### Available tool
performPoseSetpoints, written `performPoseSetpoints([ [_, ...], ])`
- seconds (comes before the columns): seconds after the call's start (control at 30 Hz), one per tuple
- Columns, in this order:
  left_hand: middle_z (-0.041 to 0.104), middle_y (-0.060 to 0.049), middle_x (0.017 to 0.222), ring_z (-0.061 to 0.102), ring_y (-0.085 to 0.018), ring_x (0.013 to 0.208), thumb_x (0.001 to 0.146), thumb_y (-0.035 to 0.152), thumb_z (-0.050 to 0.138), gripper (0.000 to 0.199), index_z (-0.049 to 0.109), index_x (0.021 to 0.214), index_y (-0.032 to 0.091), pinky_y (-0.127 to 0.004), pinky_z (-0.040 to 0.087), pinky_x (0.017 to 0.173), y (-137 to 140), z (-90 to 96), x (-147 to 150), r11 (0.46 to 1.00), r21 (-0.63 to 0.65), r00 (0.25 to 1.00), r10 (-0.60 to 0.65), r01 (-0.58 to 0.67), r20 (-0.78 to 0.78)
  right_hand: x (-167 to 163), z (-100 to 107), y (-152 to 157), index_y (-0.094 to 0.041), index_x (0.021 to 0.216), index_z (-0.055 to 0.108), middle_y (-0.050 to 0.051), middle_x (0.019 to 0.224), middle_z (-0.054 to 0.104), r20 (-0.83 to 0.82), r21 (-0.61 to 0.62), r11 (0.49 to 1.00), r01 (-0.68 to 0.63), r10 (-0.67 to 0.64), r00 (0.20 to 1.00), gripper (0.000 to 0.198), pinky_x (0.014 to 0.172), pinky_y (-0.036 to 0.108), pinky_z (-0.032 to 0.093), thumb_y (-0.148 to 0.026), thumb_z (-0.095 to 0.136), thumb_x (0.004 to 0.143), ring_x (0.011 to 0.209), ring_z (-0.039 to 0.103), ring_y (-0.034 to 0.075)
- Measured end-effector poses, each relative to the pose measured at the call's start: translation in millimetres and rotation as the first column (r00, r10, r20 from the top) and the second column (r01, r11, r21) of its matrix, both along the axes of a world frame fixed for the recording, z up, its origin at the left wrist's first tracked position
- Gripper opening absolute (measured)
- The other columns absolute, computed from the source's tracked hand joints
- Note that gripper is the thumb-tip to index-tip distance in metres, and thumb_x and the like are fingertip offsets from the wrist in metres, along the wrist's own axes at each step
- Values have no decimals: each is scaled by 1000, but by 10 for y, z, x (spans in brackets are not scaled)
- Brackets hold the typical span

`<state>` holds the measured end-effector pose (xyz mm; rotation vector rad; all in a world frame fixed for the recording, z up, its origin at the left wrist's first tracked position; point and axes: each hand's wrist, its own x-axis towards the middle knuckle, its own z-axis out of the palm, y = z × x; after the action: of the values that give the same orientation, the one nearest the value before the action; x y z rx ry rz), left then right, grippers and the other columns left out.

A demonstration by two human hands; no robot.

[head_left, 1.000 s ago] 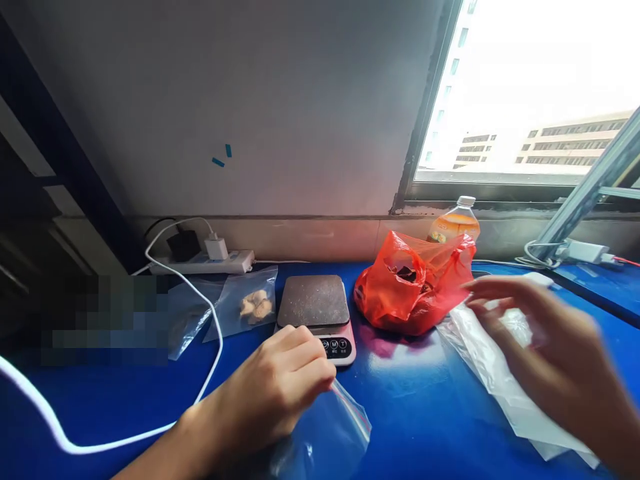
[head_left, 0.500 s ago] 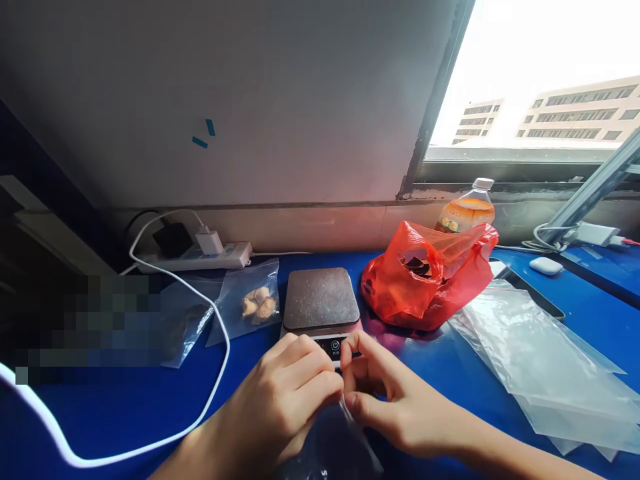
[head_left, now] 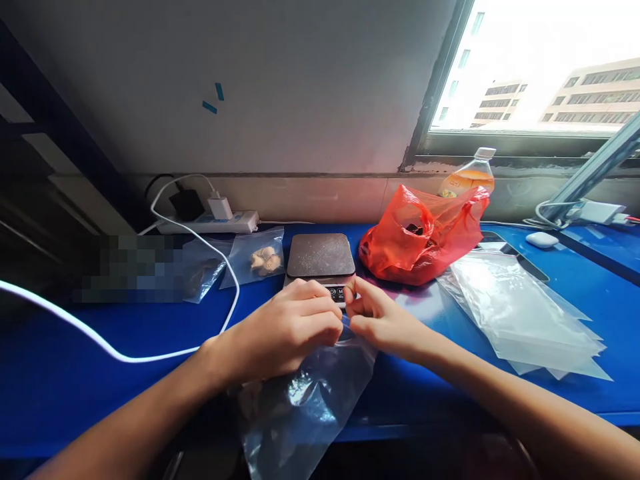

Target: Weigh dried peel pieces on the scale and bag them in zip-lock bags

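Observation:
A clear zip-lock bag (head_left: 313, 403) hangs down in front of the table edge. Its top edge is pinched by my left hand (head_left: 295, 327), with the fingers curled. My right hand (head_left: 383, 320) is close beside it, thumb and fingers closed at the same edge of the bag. Something pale shows dimly inside the bag under my left forearm; its kind cannot be made out. Just beyond my fingers stands a kitchen scale (head_left: 320, 255) with a bare brown-grey plate and a button panel partly hidden by my hands.
Left of the scale lies a clear bag with light brown pieces (head_left: 265, 261). A red plastic bag (head_left: 400, 247) with dark contents sits to the right, before a bottle (head_left: 470, 179). Flat clear bags (head_left: 530, 320) are stacked right. A white cable (head_left: 135, 359) crosses the left side.
The view has tilted down, so more of the held bag shows below my hands. Both hands still grip its top edge.

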<state>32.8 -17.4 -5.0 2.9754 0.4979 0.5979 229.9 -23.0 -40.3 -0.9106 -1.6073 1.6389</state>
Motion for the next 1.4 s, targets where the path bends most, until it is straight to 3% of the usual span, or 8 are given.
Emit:
performPoseSetpoints([
  [0.13,65,-4,87,52,-21,101,92,14,49,14,59,85,18,-34,41,91,54,1,-44,992,-90,996,88,-88,-9,96,146,-15,-18,81,47,-4,70,46,219,172,979,-114,75,973,5,56,23,29,-21,50,83,63,38,9],
  [0.47,58,-4,88,58,-14,80,89,22,55,6,58,89,17,-25,50,70,48,75,-157,895,-434,967,190,-99,170,89,228,-88,-17,62,44,-5,59,36,299,419,900,-123,-9,954,45,52,24,23,-52,54,88,58,32,8],
  [0.67,63,-3,84,58,-15,77,86,30,60,13,65,90,19,-19,43,53,180,105,-304,863,-411,948,317,-295,-15,208,354,-1,-17,65,52,-2,63,45,113,313,949,20,-58,992,42,54,24,30,-54,57,84,60,40,10],
  [0.83,52,4,58,48,-8,52,84,33,66,17,61,75,18,-19,38,49,317,172,-480,895,-429,673,394,-124,626,245,329,-233,-24,115,48,-1,82,58,-96,243,890,387,-375,922,40,68,27,42,-47,60,85,76,55,13],
  [0.97,54,9,57,45,-3,46,88,28,63,12,59,82,19,-16,32,46,282,212,-472,929,-370,411,345,-20,844,131,98,-510,-26,127,40,5,107,58,-47,18,978,207,-206,977,59,73,30,46,-52,66,80,89,58,16],
  [1.1,62,5,58,52,-7,47,87,35,64,16,59,82,20,-19,42,46,126,169,-289,956,-295,474,263,-9,840,-27,33,-529,-24,120,47,9,115,59,-261,-110,982,155,-179,949,56,74,32,49,-56,66,78,93,62,18],
  [1.3,67,-5,111,66,-13,76,87,29,65,25,58,111,25,-27,57,69,45,93,-251,931,-362,730,284,-54,622,273,189,-408,-22,97,55,3,93,65,-304,-15,829,559,-536,787,35,61,27,50,-44,72,76,76,65,16],
  [1.4,52,-9,133,64,-14,86,87,28,64,42,49,127,28,-28,57,73,57,51,-270,933,-334,815,298,-138,496,720,300,-411,-23,89,55,2,80,62,-327,207,525,826,-758,564,32,61,33,53,-41,75,71,74,67,21],
])
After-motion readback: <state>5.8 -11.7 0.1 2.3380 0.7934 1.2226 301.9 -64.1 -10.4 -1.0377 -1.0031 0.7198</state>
